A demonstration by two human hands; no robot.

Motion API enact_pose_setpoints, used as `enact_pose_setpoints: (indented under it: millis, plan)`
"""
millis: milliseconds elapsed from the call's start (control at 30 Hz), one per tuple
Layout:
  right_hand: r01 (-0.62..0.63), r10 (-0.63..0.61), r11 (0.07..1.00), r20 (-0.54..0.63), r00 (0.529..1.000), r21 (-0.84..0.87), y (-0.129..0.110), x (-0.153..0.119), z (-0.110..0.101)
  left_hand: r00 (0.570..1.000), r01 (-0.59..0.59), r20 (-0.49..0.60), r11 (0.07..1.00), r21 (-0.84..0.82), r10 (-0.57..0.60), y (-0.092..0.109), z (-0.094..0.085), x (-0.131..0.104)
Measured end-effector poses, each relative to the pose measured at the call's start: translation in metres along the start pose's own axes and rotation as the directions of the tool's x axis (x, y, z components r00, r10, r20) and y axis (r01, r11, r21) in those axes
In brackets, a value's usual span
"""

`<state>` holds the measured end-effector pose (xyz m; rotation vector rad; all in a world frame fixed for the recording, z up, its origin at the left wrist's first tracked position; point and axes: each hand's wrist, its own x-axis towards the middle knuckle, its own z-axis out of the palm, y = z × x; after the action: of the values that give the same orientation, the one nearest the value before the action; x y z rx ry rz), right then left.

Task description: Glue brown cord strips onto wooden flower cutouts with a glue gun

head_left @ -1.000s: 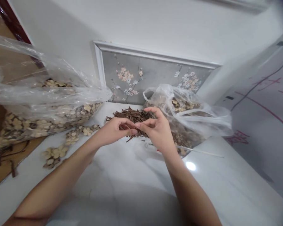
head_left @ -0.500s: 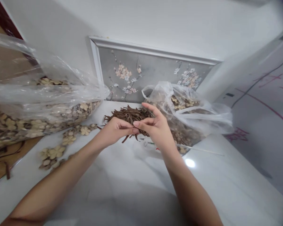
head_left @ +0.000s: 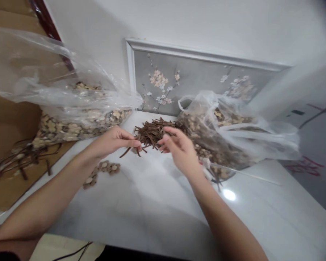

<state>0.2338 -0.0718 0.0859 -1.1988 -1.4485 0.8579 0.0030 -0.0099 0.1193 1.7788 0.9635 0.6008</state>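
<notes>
My left hand (head_left: 115, 140) pinches with thumb and forefinger together. Thin brown strips (head_left: 125, 152) stick out below its fingertips. Just right of it lies a pile of similar brown strips (head_left: 150, 132) on the white tabletop (head_left: 152, 195). My right hand (head_left: 183, 150) hovers at the pile's right front side, slightly blurred. Its fingers are loosely curled and apart, with nothing visible between them. Flower-shaped beige and brown pieces (head_left: 108, 167) lie on the table beside my left forearm, which partly covers them.
A clear plastic bag (head_left: 105, 101) of flower pieces stands at the left, near cardboard with dark strips (head_left: 24, 163). Another filled bag (head_left: 206, 127) is at the right. A thin white rod (head_left: 250, 177) lies before it. Behind, a framed floral panel (head_left: 190, 83) is on the wall.
My hands have come apart: the left has moved left with brown strips at its fingertips, and the right has opened near the pile. The view has shifted left, showing more cardboard.
</notes>
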Motion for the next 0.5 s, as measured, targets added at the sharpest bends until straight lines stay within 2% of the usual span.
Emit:
enact_pose_setpoints:
  millis: [33, 67, 100, 167, 267, 333, 400, 500]
  plan:
    - [0.011, 0.010, 0.984, 0.116, 0.993, -0.176, 0.014, 0.000, 0.017, 0.999, 0.044, 0.018, 0.999, -0.026, -0.044, -0.011, -0.012, -0.005]
    - [0.077, 0.018, 0.927, 0.247, 0.969, -0.368, 0.028, -0.001, 0.035, 0.997, 0.070, 0.018, 0.997, -0.038, -0.070, -0.022, -0.022, -0.009]
    - [0.122, 0.024, 0.903, 0.332, 0.943, -0.412, 0.040, -0.001, 0.054, 0.995, 0.097, 0.026, 0.994, -0.045, -0.096, -0.033, -0.031, -0.013]
    - [0.199, 0.006, 0.872, 0.417, 0.909, -0.448, 0.059, -0.003, 0.089, 0.989, 0.143, 0.034, 0.987, -0.076, -0.141, -0.056, -0.041, -0.019]
    - [0.325, -0.060, 0.838, 0.517, 0.854, -0.439, 0.068, -0.002, 0.127, 0.982, 0.190, 0.020, 0.967, -0.167, -0.190, -0.084, -0.044, -0.025]
    - [0.383, -0.085, 0.820, 0.571, 0.816, -0.425, 0.067, 0.000, 0.141, 0.979, 0.200, -0.001, 0.958, -0.205, -0.205, -0.097, -0.044, -0.028]
    - [0.410, -0.094, 0.815, 0.606, 0.790, -0.409, 0.066, 0.000, 0.146, 0.979, 0.191, -0.028, 0.956, -0.224, -0.202, -0.104, -0.045, -0.031]
    - [0.391, -0.092, 0.836, 0.603, 0.792, -0.386, 0.068, -0.007, 0.132, 0.983, 0.156, -0.063, 0.962, -0.222, -0.174, -0.105, -0.046, -0.034]
